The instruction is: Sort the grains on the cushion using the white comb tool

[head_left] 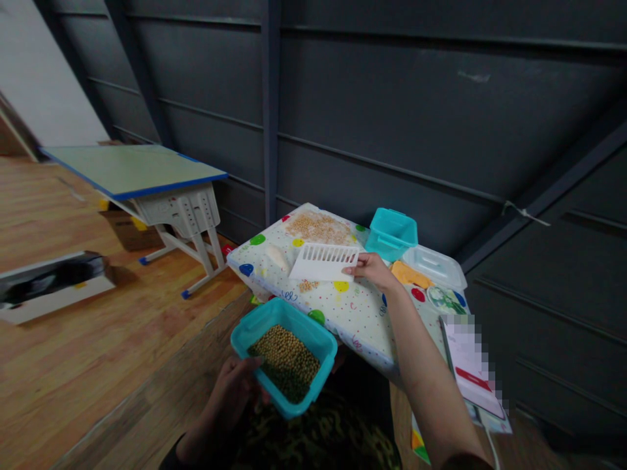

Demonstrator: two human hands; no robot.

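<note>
My left hand grips the near rim of a teal plastic tub filled with brown and green beans, held off the table's front edge above my lap. My right hand reaches over the table and pinches the right corner of a white slotted scraper, which lies tilted on the dotted tablecloth. A small heap of pale grains sits just under the scraper. A wider spread of grains lies at the table's far end.
An empty teal tub and a clear lid stand at the back right, with an orange cloth beside them. A paper sheet lies at the right. A school desk stands left on the wooden floor; dark wall panels behind.
</note>
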